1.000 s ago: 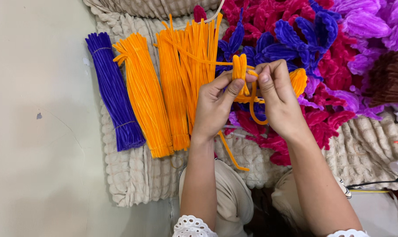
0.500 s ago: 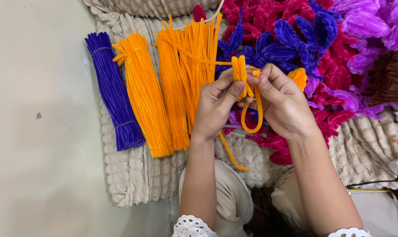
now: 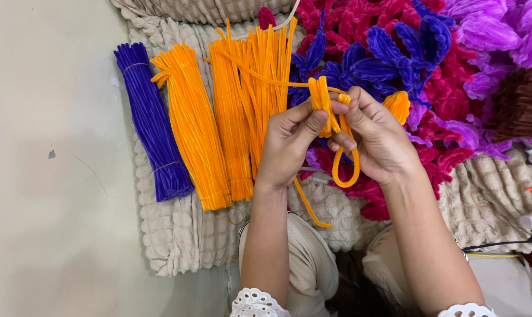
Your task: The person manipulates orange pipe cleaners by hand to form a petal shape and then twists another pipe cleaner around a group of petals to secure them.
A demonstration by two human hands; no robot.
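An orange pipe cleaner sits pinched between both hands above the beige textured mat, its upper part folded into a tight bunch of loops and its lower part hanging as one open loop below the fingers. The left hand is closed, thumb pressed against the side of the folded bunch. The right hand is also closed on the stem, fingertips nipping it just beside the bunch. A loose tail trails down toward the person's lap.

To shape this well, it looks wise to keep the left thumb firm on the bunch so the folds stay even, and to let the right fingers feed the stem a little at a time.

Just left lie bundles of straight orange stems and a purple bundle. Behind the hands are finished blue petal shapes, magenta ones and pale purple ones.
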